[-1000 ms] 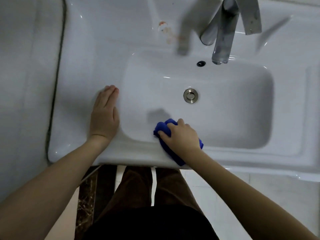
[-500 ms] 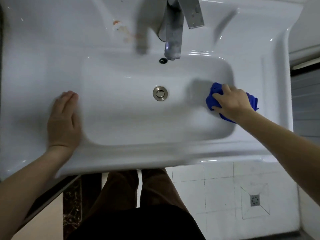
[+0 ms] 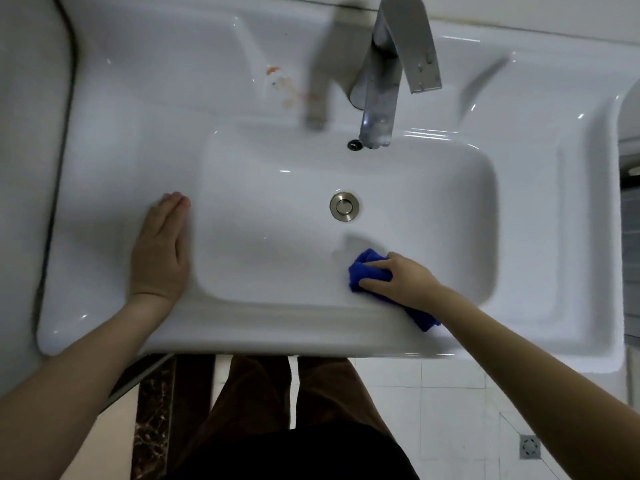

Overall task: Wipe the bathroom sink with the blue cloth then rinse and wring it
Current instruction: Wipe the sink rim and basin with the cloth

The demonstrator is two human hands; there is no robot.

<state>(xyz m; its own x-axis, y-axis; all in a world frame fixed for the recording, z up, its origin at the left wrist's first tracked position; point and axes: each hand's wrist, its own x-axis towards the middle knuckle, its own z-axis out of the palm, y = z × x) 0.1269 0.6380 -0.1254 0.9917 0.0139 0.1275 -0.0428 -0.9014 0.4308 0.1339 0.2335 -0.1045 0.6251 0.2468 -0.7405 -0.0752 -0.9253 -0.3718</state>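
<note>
Brown trousers (image 3: pixel 256 403) are showing below the front edge of the sink (image 3: pixel 242 334). Right hand (image 3: pixel 401 282) is gripping the blue cloth (image 3: pixel 367 271), fingers curled over the bunched wad, pressing it to the basin's near wall, right of centre (a tail of cloth is trailing over the front rim under the wrist). Left hand (image 3: pixel 161 251) is lying flat on the left ledge, fingers straight, holding nothing. Farther in, the drain (image 3: pixel 344 206) is sitting mid-basin. Chrome faucet (image 3: pixel 381 98) is standing at the back, an orange-red stain (image 3: pixel 280 84) on the ledge to its left.
</note>
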